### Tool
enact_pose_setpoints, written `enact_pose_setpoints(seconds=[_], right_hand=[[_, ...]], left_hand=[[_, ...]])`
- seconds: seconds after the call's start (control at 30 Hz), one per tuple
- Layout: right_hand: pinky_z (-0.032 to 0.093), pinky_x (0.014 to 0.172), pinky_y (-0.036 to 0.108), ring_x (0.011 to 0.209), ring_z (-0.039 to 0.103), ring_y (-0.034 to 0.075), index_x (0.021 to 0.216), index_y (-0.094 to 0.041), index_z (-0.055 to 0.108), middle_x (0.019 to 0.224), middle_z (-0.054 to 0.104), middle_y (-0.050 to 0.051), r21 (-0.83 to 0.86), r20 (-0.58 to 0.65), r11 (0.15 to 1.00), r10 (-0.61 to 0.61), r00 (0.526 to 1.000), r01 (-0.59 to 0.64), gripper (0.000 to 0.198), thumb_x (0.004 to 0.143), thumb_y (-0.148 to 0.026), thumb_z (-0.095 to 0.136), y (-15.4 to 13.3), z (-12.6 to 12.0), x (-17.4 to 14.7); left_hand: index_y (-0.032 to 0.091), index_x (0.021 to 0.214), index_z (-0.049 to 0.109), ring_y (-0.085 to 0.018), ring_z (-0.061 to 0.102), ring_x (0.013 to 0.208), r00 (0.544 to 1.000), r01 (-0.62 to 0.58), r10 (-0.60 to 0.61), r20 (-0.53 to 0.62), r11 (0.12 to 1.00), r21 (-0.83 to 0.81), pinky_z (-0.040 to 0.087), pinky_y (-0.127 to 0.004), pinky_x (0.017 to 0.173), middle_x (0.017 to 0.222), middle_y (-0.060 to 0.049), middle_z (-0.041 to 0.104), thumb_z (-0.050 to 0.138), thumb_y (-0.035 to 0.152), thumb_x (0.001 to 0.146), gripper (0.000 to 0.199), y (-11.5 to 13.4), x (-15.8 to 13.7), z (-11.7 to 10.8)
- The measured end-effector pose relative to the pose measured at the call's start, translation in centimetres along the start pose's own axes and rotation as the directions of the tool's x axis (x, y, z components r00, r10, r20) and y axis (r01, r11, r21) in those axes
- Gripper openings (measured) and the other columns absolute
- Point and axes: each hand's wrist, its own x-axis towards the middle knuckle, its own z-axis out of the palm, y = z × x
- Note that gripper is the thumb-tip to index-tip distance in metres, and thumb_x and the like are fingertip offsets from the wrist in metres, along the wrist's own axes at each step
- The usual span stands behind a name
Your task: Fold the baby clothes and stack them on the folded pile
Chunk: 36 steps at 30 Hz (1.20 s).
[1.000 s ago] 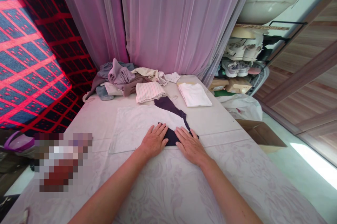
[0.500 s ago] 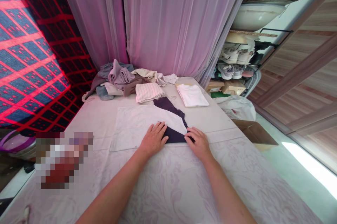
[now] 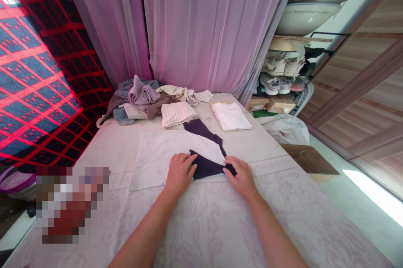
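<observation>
A white shirt with dark sleeves lies flat in front of me, its body pointing left and its neck end right. The nearer dark sleeve is folded back across the white body. At that sleeve's left end, my left hand is closed, thumb and forefinger on its edge. My right hand is closed too, pinching the dark cloth by the neck end. The far sleeve stretches away toward a folded striped garment.
A heap of clothes lies at the far left of the cloth-covered surface. Folded white clothing rests at the far right. Purple curtains hang behind. Beyond the right edge are an open cardboard box and a shoe rack.
My left hand has gone from lying flat to fingers bent at the sleeve's edge. The right hand keeps its pinch near the neck end. The view has shifted slightly.
</observation>
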Motion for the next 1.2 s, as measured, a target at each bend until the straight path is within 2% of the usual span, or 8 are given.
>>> enact_pose_setpoints(seconds=[0.1,0.27,0.53,0.6,0.7,0.8,0.93,1.2], right_hand=[[0.037,0.097,0.044,0.114,0.056,0.025,0.092,-0.024,0.066,0.116,0.067,0.006,0.006,0.033,0.999,-0.053,0.998,0.053,0.019,0.088,-0.034,0.050,-0.2,-0.2,0.0],[0.035,0.099,0.045,0.117,0.053,0.025,0.087,-0.025,0.068,0.119,0.065,0.005,-0.006,0.110,0.997,-0.070,0.991,0.071,0.020,0.089,-0.033,0.049,-0.6,-0.5,0.0],[0.036,0.100,0.045,0.117,0.053,0.024,0.087,-0.026,0.069,0.119,0.065,0.005,-0.006,0.138,0.998,-0.068,0.988,0.069,0.022,0.089,-0.033,0.048,-0.8,-0.6,0.0],[0.036,0.099,0.044,0.116,0.053,0.024,0.087,-0.026,0.070,0.118,0.065,0.005,-0.001,0.131,0.998,-0.060,0.990,0.061,0.023,0.089,-0.033,0.048,-0.8,-0.6,0.0],[0.037,0.099,0.045,0.115,0.053,0.024,0.091,-0.026,0.070,0.118,0.065,0.006,0.009,0.112,0.998,-0.067,0.991,0.066,0.023,0.088,-0.034,0.048,-1.0,-0.7,0.0],[0.036,0.100,0.046,0.116,0.053,0.025,0.094,-0.026,0.070,0.119,0.065,0.006,0.001,0.109,0.997,-0.074,0.991,0.075,0.022,0.087,-0.033,0.050,-1.1,-0.7,0.0],[0.036,0.099,0.047,0.117,0.053,0.025,0.089,-0.026,0.070,0.119,0.066,0.005,-0.016,0.130,0.998,-0.062,0.990,0.065,0.018,0.086,-0.029,0.052,-1.2,-0.7,0.1],[0.039,0.097,0.044,0.113,0.056,0.023,0.082,-0.027,0.071,0.114,0.068,0.004,0.010,0.108,0.996,-0.089,0.990,0.088,0.023,0.088,-0.027,0.049,-1.0,-0.7,0.1]], left_hand=[[0.028,0.116,0.065,-0.023,0.054,0.107,1.000,0.009,-0.009,0.011,1.000,-0.012,0.036,-0.047,0.102,0.108,-0.005,0.067,0.053,0.031,0.089,0.029,-0.1,-0.1,0.0],[0.030,0.115,0.065,-0.024,0.053,0.113,0.994,0.102,-0.099,0.050,0.993,-0.054,0.027,-0.054,0.108,0.112,-0.002,0.069,0.058,0.028,0.086,0.030,-0.1,0.4,0.2],[0.030,0.109,0.067,-0.024,0.059,0.108,0.982,0.173,-0.165,0.091,0.981,-0.083,0.030,-0.056,0.107,0.108,-0.003,0.070,0.060,0.023,0.080,0.030,-0.3,1.7,0.2],[0.029,0.110,0.067,-0.024,0.059,0.108,0.986,0.155,-0.150,0.072,0.985,-0.076,0.032,-0.054,0.106,0.111,-0.003,0.069,0.060,0.023,0.080,0.031,-0.3,1.5,0.3],[0.028,0.113,0.065,-0.026,0.052,0.119,0.996,0.092,-0.092,0.017,0.995,-0.027,0.034,-0.052,0.105,0.127,-0.006,0.060,0.058,0.024,0.082,0.032,0.0,0.9,0.1],[0.029,0.111,0.065,-0.028,0.043,0.129,0.995,-0.040,0.037,0.088,0.999,0.032,0.028,-0.055,0.109,0.136,-0.005,0.054,0.060,0.029,0.082,0.029,0.7,0.4,-0.6],[0.027,0.094,0.068,-0.026,0.047,0.125,0.974,-0.123,0.109,0.200,0.991,0.061,0.025,-0.054,0.111,0.125,-0.002,0.062,0.062,0.031,0.082,0.014,1.3,-0.3,-1.5],[0.026,0.085,0.068,-0.023,0.054,0.115,0.979,-0.110,0.104,0.174,0.994,0.026,0.031,-0.050,0.108,0.116,-0.003,0.067,0.055,0.028,0.085,0.013,1.7,-1.0,-1.9]])
